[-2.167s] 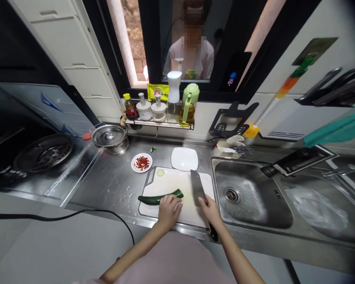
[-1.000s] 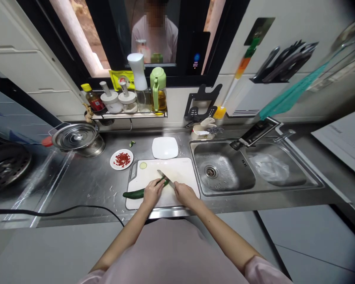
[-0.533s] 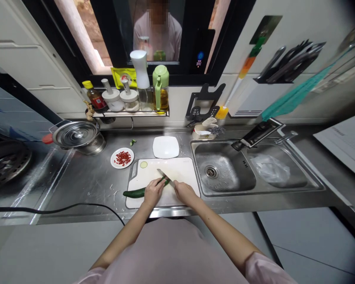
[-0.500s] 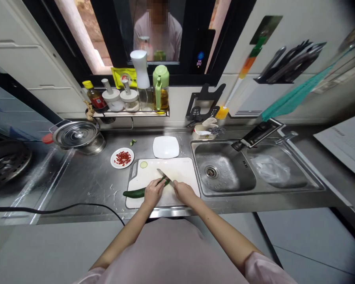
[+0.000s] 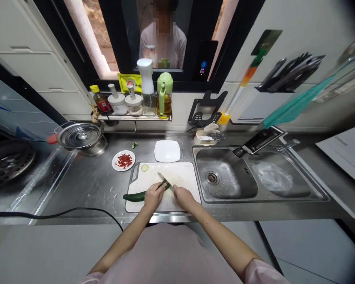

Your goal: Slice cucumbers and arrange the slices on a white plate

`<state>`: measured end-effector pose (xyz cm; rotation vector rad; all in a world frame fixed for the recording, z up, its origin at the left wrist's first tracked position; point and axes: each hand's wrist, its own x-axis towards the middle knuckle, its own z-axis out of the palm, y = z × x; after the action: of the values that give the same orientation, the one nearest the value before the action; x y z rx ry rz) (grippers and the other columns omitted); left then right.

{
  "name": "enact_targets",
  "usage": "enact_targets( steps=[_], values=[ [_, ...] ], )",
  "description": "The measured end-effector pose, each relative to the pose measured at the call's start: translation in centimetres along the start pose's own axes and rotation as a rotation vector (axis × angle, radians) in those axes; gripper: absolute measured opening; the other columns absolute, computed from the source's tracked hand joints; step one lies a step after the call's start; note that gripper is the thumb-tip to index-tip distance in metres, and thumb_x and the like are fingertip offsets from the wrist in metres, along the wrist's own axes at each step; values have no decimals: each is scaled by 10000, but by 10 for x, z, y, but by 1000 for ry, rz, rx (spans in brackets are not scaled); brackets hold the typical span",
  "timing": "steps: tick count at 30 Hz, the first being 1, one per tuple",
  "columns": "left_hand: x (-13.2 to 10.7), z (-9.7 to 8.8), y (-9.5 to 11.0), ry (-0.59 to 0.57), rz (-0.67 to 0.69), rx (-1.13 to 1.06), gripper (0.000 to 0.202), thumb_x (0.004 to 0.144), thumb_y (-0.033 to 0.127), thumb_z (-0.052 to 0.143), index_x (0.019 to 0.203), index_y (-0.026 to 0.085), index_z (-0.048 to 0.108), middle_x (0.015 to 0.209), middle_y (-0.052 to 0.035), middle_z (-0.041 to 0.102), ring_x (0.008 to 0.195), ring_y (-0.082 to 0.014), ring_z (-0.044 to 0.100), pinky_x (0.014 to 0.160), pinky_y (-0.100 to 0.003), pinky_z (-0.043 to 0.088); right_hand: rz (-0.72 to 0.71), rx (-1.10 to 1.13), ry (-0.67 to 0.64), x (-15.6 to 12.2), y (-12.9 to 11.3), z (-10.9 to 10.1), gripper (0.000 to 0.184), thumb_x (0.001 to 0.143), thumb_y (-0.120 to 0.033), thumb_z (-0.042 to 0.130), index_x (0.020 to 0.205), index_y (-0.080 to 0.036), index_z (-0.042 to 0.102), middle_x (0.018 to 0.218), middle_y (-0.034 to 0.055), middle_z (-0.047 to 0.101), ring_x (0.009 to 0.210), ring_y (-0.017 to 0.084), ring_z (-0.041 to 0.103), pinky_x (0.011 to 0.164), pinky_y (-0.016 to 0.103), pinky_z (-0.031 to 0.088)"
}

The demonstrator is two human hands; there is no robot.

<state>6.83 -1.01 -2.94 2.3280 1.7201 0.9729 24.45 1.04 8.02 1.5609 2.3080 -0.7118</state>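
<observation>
A long dark green cucumber [image 5: 135,197] lies slantwise across the white cutting board [image 5: 183,170], its left end past the board's edge. My left hand [image 5: 154,195] is closed over it from above, fingers near its right end. In my right hand [image 5: 183,197] is the handle of a kitchen knife [image 5: 165,178], with the blade pointing up and left. The blade is at the cucumber's right end, beside my left fingertips; whether it has cut in cannot be made out. One pale cucumber slice [image 5: 144,168] rests at the board's upper left.
A plate of small red pieces [image 5: 124,160], green scraps [image 5: 135,145] and a white square plate [image 5: 167,151] are behind the board. Right is a double sink [image 5: 225,173] with a faucet [image 5: 257,141]. A lidded pot [image 5: 84,138] stands left; a black cable [image 5: 62,210] crosses the counter.
The whole view has tilted slightly, so things sit a little lower in it. Both hands keep their places on the cucumber and knife, with the blade shifted only slightly.
</observation>
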Motion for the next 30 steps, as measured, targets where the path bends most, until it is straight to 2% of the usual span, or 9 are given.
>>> enact_targets(
  steps=[7,13,30],
  values=[
    [0,0,0,-11,-4,-6,267,914,253,508,1121,257,677,1100,-60,678,1015,-184,614,886,-340,527,-1,2,-36,-4,5,0,295,900,-121,332,1135,-149,510,1000,154,680,962,226,641,740,282,401],
    [0,-1,1,-10,-11,-7,272,923,254,494,1126,263,675,1096,-56,680,1018,-178,614,899,-337,522,-6,-7,-28,0,-1,-4,323,887,-103,339,1164,-137,501,984,155,684,981,227,640,765,283,406],
    [-1,1,-1,-27,5,28,289,924,249,486,1152,252,663,1111,-62,673,991,-179,616,881,-329,519,12,-16,-60,3,-1,2,370,863,-76,345,1196,-138,493,1010,149,683,1003,218,637,788,282,421]
  ],
)
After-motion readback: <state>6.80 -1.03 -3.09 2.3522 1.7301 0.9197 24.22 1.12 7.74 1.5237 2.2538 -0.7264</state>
